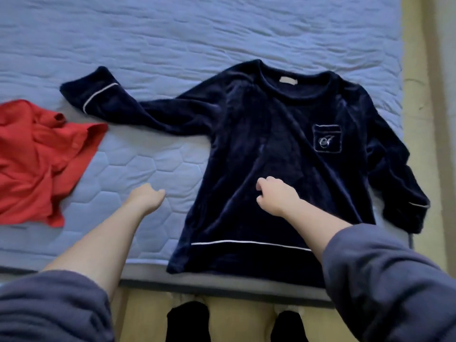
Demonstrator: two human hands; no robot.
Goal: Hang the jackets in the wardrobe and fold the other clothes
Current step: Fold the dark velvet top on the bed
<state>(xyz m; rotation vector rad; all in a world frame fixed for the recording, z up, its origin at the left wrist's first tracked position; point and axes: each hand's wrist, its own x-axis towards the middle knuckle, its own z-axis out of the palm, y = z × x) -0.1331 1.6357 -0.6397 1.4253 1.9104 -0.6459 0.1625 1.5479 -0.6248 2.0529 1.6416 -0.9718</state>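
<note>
Fingers (159,193) of the left hand (145,199) are curled in and hold nothing, over the bare mattress (172,33) just left of the navy top (266,134). The right hand (276,197) is curled too, over the top's middle; whether it pinches cloth cannot be told. The top lies flat, front up, hem at the near edge. One sleeve (98,95) reaches toward a crumpled red garment (37,159) just beside it.
</note>
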